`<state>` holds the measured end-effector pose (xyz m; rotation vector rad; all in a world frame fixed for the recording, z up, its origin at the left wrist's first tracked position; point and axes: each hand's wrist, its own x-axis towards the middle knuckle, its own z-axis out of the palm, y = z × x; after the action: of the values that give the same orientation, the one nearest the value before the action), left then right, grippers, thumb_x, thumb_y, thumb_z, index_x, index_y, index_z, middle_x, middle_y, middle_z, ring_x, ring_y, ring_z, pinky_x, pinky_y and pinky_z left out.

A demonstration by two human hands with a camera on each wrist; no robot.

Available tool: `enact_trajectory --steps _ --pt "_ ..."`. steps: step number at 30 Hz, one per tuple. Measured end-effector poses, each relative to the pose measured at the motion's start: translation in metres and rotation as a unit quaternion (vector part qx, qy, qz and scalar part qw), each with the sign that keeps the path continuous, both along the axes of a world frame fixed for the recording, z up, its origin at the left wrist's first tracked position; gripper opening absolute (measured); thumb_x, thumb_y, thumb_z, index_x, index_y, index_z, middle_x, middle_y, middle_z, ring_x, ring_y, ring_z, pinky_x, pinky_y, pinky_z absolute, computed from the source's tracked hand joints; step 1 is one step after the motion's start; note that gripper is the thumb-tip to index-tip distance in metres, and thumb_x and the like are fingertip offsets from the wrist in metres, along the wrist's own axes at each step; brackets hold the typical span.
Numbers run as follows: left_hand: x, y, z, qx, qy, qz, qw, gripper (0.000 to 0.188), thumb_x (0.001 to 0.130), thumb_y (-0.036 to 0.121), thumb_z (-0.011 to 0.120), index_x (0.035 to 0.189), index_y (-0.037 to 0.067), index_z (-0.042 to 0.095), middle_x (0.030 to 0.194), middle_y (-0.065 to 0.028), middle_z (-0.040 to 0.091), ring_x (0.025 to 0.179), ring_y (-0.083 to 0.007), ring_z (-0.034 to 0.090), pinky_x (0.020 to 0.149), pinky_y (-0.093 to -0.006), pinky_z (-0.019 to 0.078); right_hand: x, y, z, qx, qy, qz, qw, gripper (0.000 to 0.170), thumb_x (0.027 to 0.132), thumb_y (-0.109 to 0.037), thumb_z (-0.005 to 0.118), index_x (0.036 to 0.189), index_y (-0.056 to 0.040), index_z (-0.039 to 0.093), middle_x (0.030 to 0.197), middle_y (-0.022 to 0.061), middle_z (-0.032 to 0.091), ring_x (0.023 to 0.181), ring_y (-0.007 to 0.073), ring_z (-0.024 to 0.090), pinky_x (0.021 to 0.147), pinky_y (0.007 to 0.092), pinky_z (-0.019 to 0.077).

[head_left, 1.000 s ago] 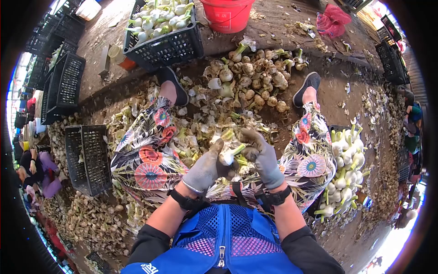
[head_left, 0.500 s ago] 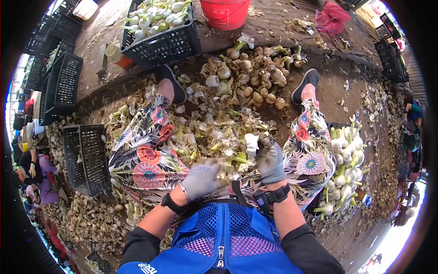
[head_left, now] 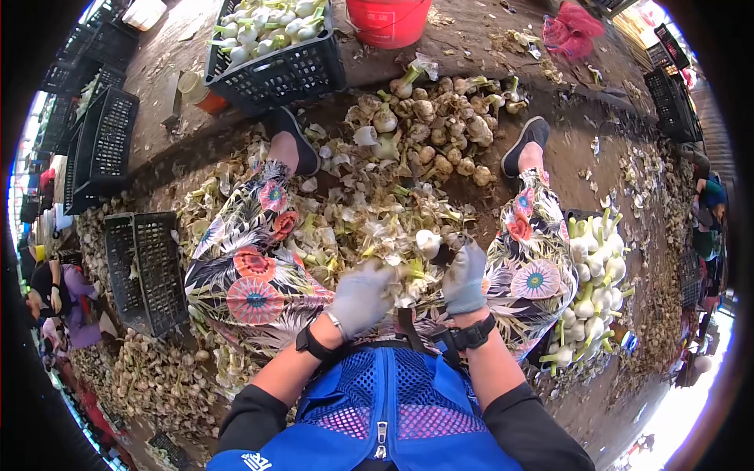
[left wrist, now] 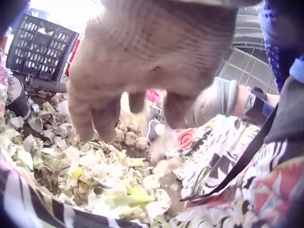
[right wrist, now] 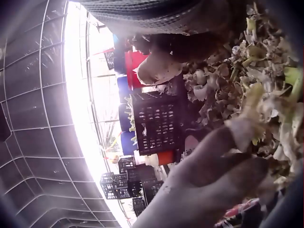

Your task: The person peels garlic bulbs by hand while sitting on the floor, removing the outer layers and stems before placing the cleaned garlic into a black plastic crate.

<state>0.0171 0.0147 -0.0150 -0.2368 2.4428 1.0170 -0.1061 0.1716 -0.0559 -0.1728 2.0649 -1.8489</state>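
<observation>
On my feed now, reading the clock from between the hands: blue vest (head_left: 383, 404) closest at six, patterned trousers (head_left: 259, 294) spreading either side. And here are the hands, gloved in grey and well apart! The left hand (head_left: 363, 297) sits at nine, bent fingers blurred over the litter; a scrap of skin shows by its fingertips, and I can't tell whether it's pinched. The right hand (head_left: 465, 279), at three, grips a white garlic bulb (head_left: 428, 243), which pokes out towards twelve, just above the loose peelings (head_left: 369, 228).

Wider now: white, green-stemmed bulbs (head_left: 597, 275) piled at three beyond one knee, a black crate (head_left: 161, 271) at nine beyond the other. Past the peelings I get the heap of brownish garlic (head_left: 440, 129) at twelve, between the dark shoes (head_left: 525, 145). Farther still, a loaded crate (head_left: 294, 74) at eleven, a red bucket (head_left: 389, 22) near twelve, and red netting (head_left: 572, 31) out at one.
</observation>
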Motion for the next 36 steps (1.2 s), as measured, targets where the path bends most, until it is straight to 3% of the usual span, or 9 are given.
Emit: enact_trajectory --steps 2,6,14,16,18,26,30,32,36 --pt "-0.008 -0.001 0.002 0.000 0.178 0.241 0.954 0.037 0.084 0.030 0.068 0.113 0.007 0.064 0.116 -0.0159 0.059 0.098 -0.0394 0.062 0.089 -0.0472 0.0485 -0.002 -0.002 0.001 -0.032 -0.079 -0.036 0.996 0.046 0.097 -0.039 0.051 0.099 0.0037 0.068 0.083 0.0069 0.066 0.075 0.0134 0.062 0.069 0.0270 0.0500" --pt "-0.032 -0.019 0.016 0.153 0.172 0.267 0.936 0.033 0.084 0.025 0.068 0.109 0.004 0.065 0.105 -0.0158 0.062 0.101 -0.0369 0.061 0.090 -0.0447 0.0467 0.002 -0.030 0.021 -0.036 -0.180 -0.083 0.980 0.011 0.081 0.002 0.065 0.092 0.0030 0.068 0.082 -0.0004 0.065 0.073 0.0063 0.056 0.066 0.0229 0.0475" --pt "-0.006 -0.008 0.009 -0.019 0.155 -0.029 0.987 0.025 0.084 0.029 0.068 0.095 0.007 0.072 0.089 -0.0101 0.062 0.090 -0.0298 0.062 0.079 -0.0396 0.0483 -0.008 -0.016 -0.007 -0.043 -0.211 -0.158 0.964 0.013 0.082 -0.007 0.074 0.092 -0.0008 0.068 0.068 -0.0051 0.056 0.055 0.0035 0.046 0.046 0.0220 0.0356" --pt "-0.011 -0.013 0.005 -0.032 0.094 -0.021 0.995 0.026 0.085 0.028 0.068 0.096 0.004 0.071 0.096 -0.0108 0.065 0.091 -0.0271 0.063 0.081 -0.0383 0.0492 -0.008 -0.013 -0.014 -0.046 -0.198 -0.151 0.967 0.015 0.082 -0.009 0.075 0.093 -0.0008 0.068 0.067 -0.0050 0.055 0.053 0.0039 0.045 0.044 0.0223 0.0344" --pt "-0.021 -0.020 0.014 0.249 -0.065 0.335 0.906 0.019 0.087 0.021 0.068 0.092 0.002 0.069 0.105 -0.0099 0.066 0.090 -0.0163 0.064 0.076 -0.0296 0.0506 -0.007 -0.010 -0.013 -0.004 -0.103 -0.090 0.991 0.015 0.083 -0.010 0.075 0.092 -0.0008 0.067 0.070 -0.0034 0.058 0.057 0.0052 0.049 0.048 0.0222 0.0387" --pt "-0.046 -0.058 -0.019 0.307 0.056 0.331 0.891 0.052 0.087 0.022 0.069 0.128 -0.004 0.049 0.099 -0.0098 0.066 0.089 -0.0142 0.064 0.081 -0.0288 0.0520 -0.035 -0.041 0.009 -0.124 -0.252 0.126 0.951 0.020 0.091 -0.007 0.056 0.106 -0.0022 0.069 0.094 0.0063 0.070 0.082 0.0126 0.065 0.068 0.0285 0.0532" --pt "-0.110 -0.145 0.056 0.569 0.296 0.372 0.671 0.054 0.102 0.046 0.043 0.131 0.001 0.047 0.117 -0.0171 0.061 0.090 -0.0173 0.063 0.087 -0.0371 0.0502 -0.120 -0.064 -0.046 0.196 0.022 0.199 0.960 0.032 0.087 -0.011 0.058 0.118 -0.0082 0.064 0.109 0.0109 0.069 0.095 0.0211 0.066 0.087 0.0305 0.0530" --pt "-0.135 -0.184 0.074 0.602 0.338 0.321 0.648 0.055 0.103 0.050 0.037 0.132 0.005 0.048 0.123 -0.0171 0.060 0.091 -0.0191 0.065 0.090 -0.0379 0.0526 -0.159 -0.080 -0.078 0.342 0.274 0.221 0.871 0.045 0.078 -0.002 0.057 0.121 -0.0121 0.064 0.122 0.0132 0.064 0.111 0.0302 0.060 0.095 0.0369 0.0489" --pt "-0.133 -0.159 0.047 0.513 0.299 0.433 0.678 0.048 0.101 0.046 0.045 0.125 0.005 0.052 0.115 -0.0151 0.063 0.086 -0.0211 0.065 0.086 -0.0358 0.0520 -0.204 -0.114 -0.108 0.447 0.213 0.326 0.805 0.051 0.076 -0.003 0.058 0.124 -0.0185 0.063 0.130 0.0167 0.057 0.120 0.0342 0.053 0.101 0.0411 0.0440"
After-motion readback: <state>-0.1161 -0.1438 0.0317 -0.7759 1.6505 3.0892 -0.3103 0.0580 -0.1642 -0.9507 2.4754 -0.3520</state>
